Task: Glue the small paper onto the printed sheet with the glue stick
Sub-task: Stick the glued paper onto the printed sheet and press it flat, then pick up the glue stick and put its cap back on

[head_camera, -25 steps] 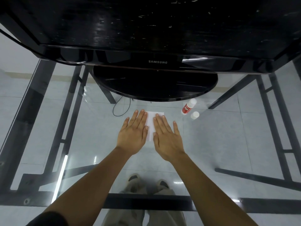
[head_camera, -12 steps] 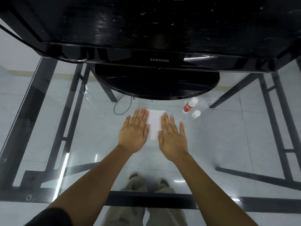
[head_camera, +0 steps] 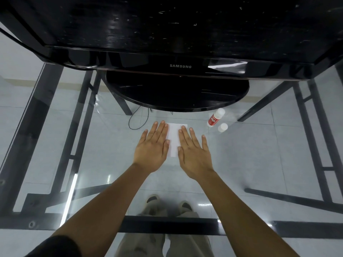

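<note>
A white paper (head_camera: pixel 174 138) lies flat on the glass table top, just in front of the monitor's stand. My left hand (head_camera: pixel 153 147) rests palm down over its left edge with fingers spread. My right hand (head_camera: pixel 194 151) lies palm down over its right edge, fingers apart too. Only a strip of paper shows between the hands; I cannot tell the small paper from the printed sheet. The red and white glue stick (head_camera: pixel 215 117) lies uncapped to the right, with its white cap (head_camera: pixel 222 127) standing beside it.
A black Samsung monitor (head_camera: pixel 180 66) on an oval stand (head_camera: pixel 176 93) fills the far side of the glass table (head_camera: pixel 259 154). The table's black frame bars, a cable on the floor and my feet show through the glass.
Both hands have slid slightly apart across the paper, the right one moving right, so a wider strip of paper shows between them.
</note>
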A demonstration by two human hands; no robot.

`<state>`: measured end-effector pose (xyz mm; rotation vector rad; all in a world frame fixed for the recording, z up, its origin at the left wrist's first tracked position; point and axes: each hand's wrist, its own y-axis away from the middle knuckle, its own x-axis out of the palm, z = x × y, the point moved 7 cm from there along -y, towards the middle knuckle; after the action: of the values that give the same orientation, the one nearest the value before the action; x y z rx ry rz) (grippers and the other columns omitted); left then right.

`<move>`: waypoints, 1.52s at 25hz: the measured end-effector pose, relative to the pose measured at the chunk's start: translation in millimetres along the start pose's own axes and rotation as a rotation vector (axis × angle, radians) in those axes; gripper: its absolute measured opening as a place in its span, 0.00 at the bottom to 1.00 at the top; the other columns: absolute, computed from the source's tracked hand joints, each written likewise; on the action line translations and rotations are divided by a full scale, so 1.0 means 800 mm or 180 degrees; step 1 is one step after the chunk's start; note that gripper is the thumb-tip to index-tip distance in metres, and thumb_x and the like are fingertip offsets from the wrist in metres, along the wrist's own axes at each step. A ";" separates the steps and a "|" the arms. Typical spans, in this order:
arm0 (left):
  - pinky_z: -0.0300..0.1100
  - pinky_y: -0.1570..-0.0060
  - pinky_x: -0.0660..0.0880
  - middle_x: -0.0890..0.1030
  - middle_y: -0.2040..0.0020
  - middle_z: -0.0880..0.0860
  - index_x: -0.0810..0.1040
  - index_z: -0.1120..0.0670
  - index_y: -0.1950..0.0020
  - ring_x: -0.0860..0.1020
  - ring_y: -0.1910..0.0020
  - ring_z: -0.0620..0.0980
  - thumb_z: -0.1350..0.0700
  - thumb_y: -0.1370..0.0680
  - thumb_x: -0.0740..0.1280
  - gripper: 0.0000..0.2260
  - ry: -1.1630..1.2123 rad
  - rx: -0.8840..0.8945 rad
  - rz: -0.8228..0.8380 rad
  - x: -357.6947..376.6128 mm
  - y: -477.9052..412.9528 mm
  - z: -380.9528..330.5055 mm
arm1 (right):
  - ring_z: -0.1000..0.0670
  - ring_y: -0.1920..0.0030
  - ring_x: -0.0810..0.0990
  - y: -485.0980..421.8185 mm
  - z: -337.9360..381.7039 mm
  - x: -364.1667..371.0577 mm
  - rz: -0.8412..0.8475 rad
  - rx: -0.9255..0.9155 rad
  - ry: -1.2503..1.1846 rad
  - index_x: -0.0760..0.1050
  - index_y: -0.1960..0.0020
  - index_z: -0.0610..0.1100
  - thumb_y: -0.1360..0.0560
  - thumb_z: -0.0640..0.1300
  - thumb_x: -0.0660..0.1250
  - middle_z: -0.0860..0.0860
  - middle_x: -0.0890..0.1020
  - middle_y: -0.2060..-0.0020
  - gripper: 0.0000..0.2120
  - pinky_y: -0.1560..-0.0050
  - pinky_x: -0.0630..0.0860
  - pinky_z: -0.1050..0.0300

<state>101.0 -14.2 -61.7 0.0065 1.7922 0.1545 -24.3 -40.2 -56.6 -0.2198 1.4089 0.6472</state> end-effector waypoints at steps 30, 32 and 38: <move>0.41 0.36 0.63 0.72 0.32 0.59 0.64 0.58 0.29 0.69 0.33 0.56 0.56 0.22 0.62 0.22 0.1542 -0.0113 -0.0434 -0.060 -0.025 -0.033 | 0.46 0.25 0.53 0.069 -0.072 -0.011 -0.0736 0.0993 -0.1005 0.52 0.26 0.44 0.20 0.53 0.50 0.47 0.55 0.24 0.26 0.29 0.44 0.55; 0.42 0.34 0.63 0.71 0.32 0.59 0.64 0.58 0.29 0.68 0.32 0.56 0.55 0.22 0.62 0.22 0.1530 0.0183 -0.0304 -0.063 -0.047 -0.064 | 0.46 0.24 0.46 0.080 -0.084 -0.003 -0.0608 0.1269 -0.0874 0.45 0.25 0.43 0.21 0.55 0.46 0.46 0.48 0.24 0.28 0.28 0.41 0.55; 0.43 0.40 0.69 0.76 0.36 0.59 0.69 0.58 0.32 0.74 0.38 0.56 0.51 0.26 0.68 0.24 0.1792 0.0484 0.0032 -0.064 -0.105 -0.132 | 0.49 0.27 0.35 0.075 -0.083 0.010 -0.0375 0.1335 -0.0419 0.38 0.25 0.43 0.22 0.57 0.38 0.46 0.42 0.24 0.30 0.30 0.34 0.53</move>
<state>16.5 -112.9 1.7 0.0883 2.3630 0.0253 -112.3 -23.0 -61.9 0.0714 1.3598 0.2542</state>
